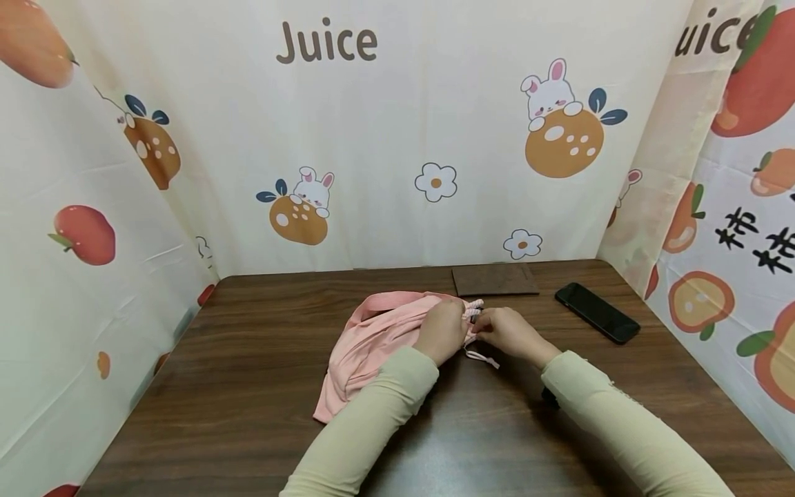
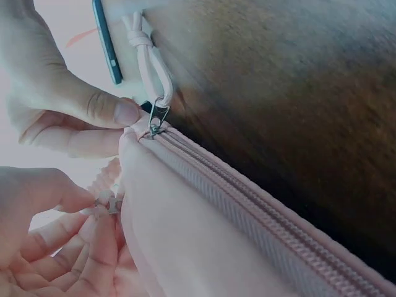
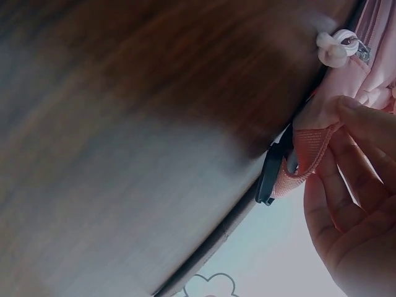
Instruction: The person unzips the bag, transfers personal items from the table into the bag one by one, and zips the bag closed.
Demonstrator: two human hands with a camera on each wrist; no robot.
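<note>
A soft pink zip bag [image 1: 379, 352] with a wide pink strap [image 1: 388, 301] lies slack on the table. At its right end my left hand [image 1: 444, 330] pinches a small pale piece [image 2: 109, 202], whose kind is unclear. Close beside it, my right hand [image 1: 511, 335] pinches the bag's corner between thumb and fingers. In the left wrist view a zipper [image 2: 247, 216] runs along the edge, its metal slider [image 2: 156, 127] at the end by my right thumb. A pale cord pull [image 2: 148, 68] hangs from that slider. The right wrist view shows a black buckle [image 3: 270, 173] on pink webbing.
A black phone [image 1: 597, 313] lies on the right of the brown wooden table [image 1: 236, 359]. A flat dark brown rectangular piece [image 1: 495, 280] sits at the back edge. Printed curtains [image 1: 385, 124] enclose the back and both sides.
</note>
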